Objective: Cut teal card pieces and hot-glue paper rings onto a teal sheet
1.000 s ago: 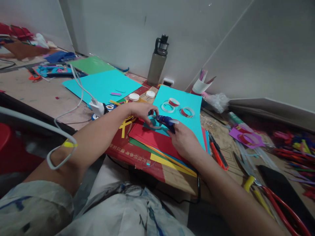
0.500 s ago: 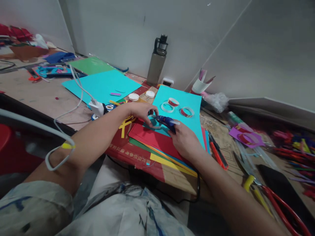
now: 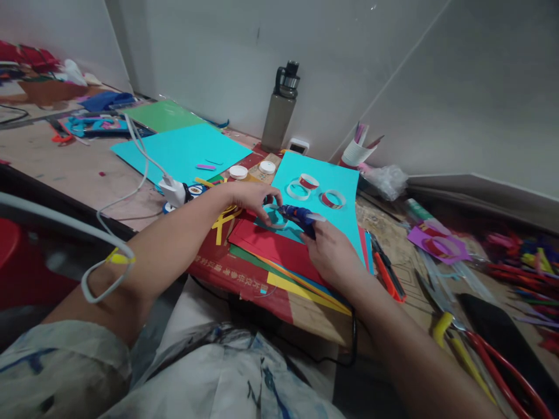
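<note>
My right hand (image 3: pixel 329 247) is wrapped around a blue glue gun (image 3: pixel 297 216), with a whitish glue stick poking out of its back end. Its nozzle points left, at a pale ring (image 3: pixel 279 224) on the turquoise paper (image 3: pixel 336 227). The fingers of my left hand (image 3: pixel 257 202) are curled onto this ring and hide part of it. Farther back on the same sheet lie a plain white ring (image 3: pixel 298 190), a red-and-white ring (image 3: pixel 309 181) touching it, and another red-and-white ring (image 3: pixel 333 199) to the right.
Red paper (image 3: pixel 275 244) and other coloured sheets lie stacked beneath. A bottle (image 3: pixel 279 110) stands against the wall. Two white discs (image 3: pixel 238 172) and yellow strips (image 3: pixel 223 222) are left of the hands. Pliers (image 3: pixel 384 270) and red-handled scissors (image 3: pixel 493 361) lie right. A white cable (image 3: pixel 109 233) crosses my left arm.
</note>
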### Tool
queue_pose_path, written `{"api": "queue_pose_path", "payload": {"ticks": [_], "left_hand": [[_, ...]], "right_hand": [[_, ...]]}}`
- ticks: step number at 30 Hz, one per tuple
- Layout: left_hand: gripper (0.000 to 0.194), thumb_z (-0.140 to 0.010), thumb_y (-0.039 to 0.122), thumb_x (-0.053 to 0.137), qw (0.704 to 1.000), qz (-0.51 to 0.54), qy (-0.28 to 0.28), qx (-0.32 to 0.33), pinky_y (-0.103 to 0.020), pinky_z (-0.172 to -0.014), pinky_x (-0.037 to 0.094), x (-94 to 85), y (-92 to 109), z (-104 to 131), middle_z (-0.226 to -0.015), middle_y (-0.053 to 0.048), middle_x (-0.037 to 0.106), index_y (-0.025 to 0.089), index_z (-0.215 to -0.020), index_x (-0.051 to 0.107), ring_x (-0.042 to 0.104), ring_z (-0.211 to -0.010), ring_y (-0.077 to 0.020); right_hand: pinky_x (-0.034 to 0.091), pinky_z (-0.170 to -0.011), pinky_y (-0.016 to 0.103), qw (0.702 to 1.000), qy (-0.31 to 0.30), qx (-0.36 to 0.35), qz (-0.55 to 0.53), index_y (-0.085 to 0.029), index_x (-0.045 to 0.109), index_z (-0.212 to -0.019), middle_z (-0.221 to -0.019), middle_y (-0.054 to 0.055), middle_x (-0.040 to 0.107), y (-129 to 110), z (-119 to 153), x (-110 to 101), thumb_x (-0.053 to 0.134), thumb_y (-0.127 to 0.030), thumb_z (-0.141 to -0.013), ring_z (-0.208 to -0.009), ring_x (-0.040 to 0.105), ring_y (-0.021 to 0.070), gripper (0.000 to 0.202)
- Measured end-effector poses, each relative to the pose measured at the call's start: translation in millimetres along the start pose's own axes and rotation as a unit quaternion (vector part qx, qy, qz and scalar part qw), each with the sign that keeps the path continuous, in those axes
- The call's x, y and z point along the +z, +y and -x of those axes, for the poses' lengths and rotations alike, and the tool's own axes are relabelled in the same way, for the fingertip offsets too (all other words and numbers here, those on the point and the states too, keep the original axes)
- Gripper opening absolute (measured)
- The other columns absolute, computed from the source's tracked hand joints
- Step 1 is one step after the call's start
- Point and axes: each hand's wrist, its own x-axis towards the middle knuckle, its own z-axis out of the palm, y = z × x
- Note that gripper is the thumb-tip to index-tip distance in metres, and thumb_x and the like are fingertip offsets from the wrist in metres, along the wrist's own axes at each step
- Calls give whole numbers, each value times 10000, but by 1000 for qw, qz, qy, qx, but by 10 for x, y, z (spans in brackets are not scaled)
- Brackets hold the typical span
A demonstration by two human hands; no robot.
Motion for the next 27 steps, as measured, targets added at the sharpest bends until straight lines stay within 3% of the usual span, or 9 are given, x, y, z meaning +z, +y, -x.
{"api": "queue_pose_path", "payload": {"ticks": [4, 12, 17, 27], "left_hand": [[719, -578, 494, 743, 1000, 2, 2, 3, -258, -718, 369, -3, -4, 4, -1068, -54, 620, 213, -1216, 563, 560, -901, -195], [799, -581, 556, 740, 1000, -7, 4, 18, -255, -745, 378, -6, -7, 12, -1113, -70, 598, 206, -1269, 535, 549, -921, -193], [792, -583, 538, 757, 999, 2, 17, 32, -246, -746, 380, 6, -37, 9, -1141, -61, 580, 244, -1282, 527, 546, -918, -181], [686, -597, 520, 756, 999, -9, 26, 43, -250, -756, 386, 10, -33, -5, -1139, -71, 593, 214, -1191, 603, 539, -914, -179]], "right_hand": [[496, -786, 361, 999, -24, 29, -13, -153, 547, -1144, -1026, 132, 643, 0, -3, 26, 469, -199, -880, -903, 614, 236, 280], [495, -851, 434, 1000, -7, 14, 11, -161, 580, -1000, -956, 154, 631, 107, 96, -56, 456, -272, -886, -1011, 593, 297, 201], [506, -839, 400, 1000, 2, 10, 19, -165, 575, -1014, -944, 133, 632, 160, 114, -19, 456, -295, -894, -961, 610, 265, 213], [509, -836, 386, 1000, -9, 16, 1, -175, 573, -1069, -991, 126, 646, 61, 48, -2, 460, -244, -883, -966, 619, 253, 229]]}}
